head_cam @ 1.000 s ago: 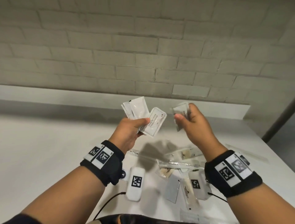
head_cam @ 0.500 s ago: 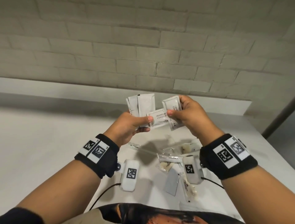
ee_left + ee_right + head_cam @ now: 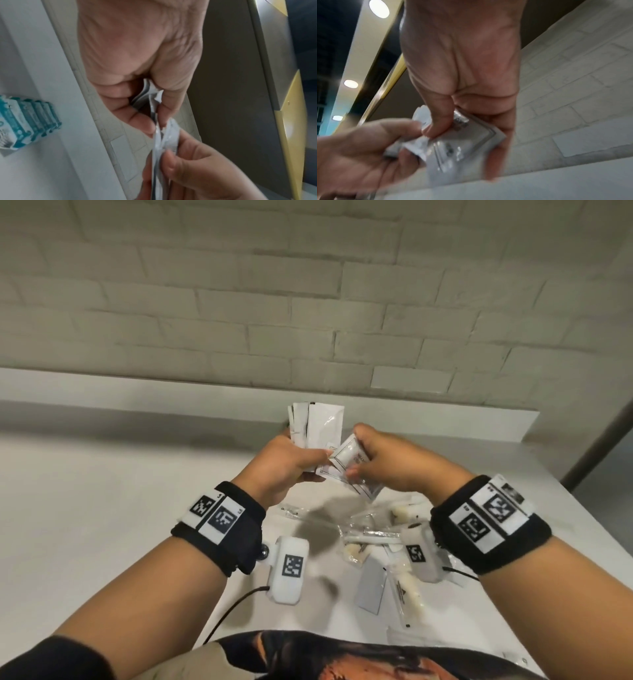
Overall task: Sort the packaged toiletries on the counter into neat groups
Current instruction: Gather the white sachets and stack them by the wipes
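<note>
Since half a second ago, your right hand (image 3: 383,465) has swung its white bordered sachet (image 3: 352,463) down and in, so it now lies slanted against the fan of plain white sachets (image 3: 317,422) in your left hand (image 3: 291,470); before, it stood more upright and its label was easier to read. Now the print on that sachet is blurred in all three views, and no word can be made out.

Your left hand grips the fan of sachets between thumb and curled fingers, above the white surface (image 3: 102,508). The left wrist view shows their thin edges (image 3: 150,94) squeezed in that grip. Your right hand pinches the bordered sachet with the thumb (image 3: 436,121) on its printed face and the fingers behind it. The two hands meet at the sachets.

Below your hands, on the surface near its front edge, lies a loose heap of clear plastic toiletry packets (image 3: 370,539); a flat grey card (image 3: 371,587) lies beside a long clear packet with dark print (image 3: 406,594), too small to read. Black wristbands with square black-and-white code tags (image 3: 222,515) sit on both wrists. In the left wrist view, a teal and white wrapped pack (image 3: 22,121) lies further off on the surface, its writing illegible.
</note>
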A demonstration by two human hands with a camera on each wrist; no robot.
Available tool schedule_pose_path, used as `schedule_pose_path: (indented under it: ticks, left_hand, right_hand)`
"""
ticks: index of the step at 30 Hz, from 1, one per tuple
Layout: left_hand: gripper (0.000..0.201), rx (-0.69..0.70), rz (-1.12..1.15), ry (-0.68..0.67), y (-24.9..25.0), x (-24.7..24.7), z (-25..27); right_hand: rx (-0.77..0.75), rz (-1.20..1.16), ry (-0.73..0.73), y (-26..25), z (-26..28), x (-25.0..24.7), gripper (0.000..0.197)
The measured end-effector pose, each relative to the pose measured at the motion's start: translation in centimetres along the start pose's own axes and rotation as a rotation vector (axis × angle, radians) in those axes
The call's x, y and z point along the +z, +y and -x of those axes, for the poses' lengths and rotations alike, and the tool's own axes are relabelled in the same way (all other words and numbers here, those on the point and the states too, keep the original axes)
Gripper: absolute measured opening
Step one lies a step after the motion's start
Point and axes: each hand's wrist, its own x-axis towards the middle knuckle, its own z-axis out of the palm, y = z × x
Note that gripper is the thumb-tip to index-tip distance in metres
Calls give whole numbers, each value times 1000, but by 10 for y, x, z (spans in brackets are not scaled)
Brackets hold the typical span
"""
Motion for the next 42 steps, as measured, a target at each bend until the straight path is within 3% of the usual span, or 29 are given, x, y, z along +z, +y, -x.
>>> schedule_pose_path:
  ticks: [2,5,8,10,13,15,17,20,22,26,30,34,37,40,42]
  left_hand:
    - [19,-36,91,52,-1,-3,0]
    - [7,-89,122,60,-3,-19,2]
    - [10,-82,-65,-88,-5,-17,7]
    - [20,-85,-69,-158,-6,-10,7]
    - [54,-170,160,-182,-1,-9,1]
    - [43,-184,302,-123,4,-16,-2]
    - [5,-153,320,-13,6,-21,-6]
    - [28,-40,262,104,5,-23,-13]
    - [31,14,232,167,6,-24,-15]
    - [32,66,187,243,4,-28,-19]
    - [28,93,178,280,2,-22,-23]
    - [29,161,349,356,7,-12,-27]
    - [21,122,468,262,10,-1,-25]
    - [18,49,436,85,4,10,-19]
    - [14,-4,398,24,-2,13,-17]
  right_hand:
    - [69,-100,88,4,-3,7,44]
    - [71,-479,240,13,-5,0,30]
    - [-45,-794,114,7,-6,-3,31]
    - [-77,-730,70,-1,-10,1,32]
    - [-194,-664,278,-5,-16,-3,20]
    - [-293,-566,373,-3,-12,-6,23]
    - [-359,-404,340,2,-5,0,31]
    - [-333,-216,267,12,1,15,29]
    - [-209,-189,269,24,1,17,24]
    - [-19,-397,241,35,9,6,27]
    - [-13,-504,264,29,8,-1,16]
    - [-56,-509,145,18,-2,10,14]
    - [-68,-601,160,7,-13,20,18]
    - [-51,-839,307,3,-25,18,41]
    - [-28,-858,403,1,-29,15,27]
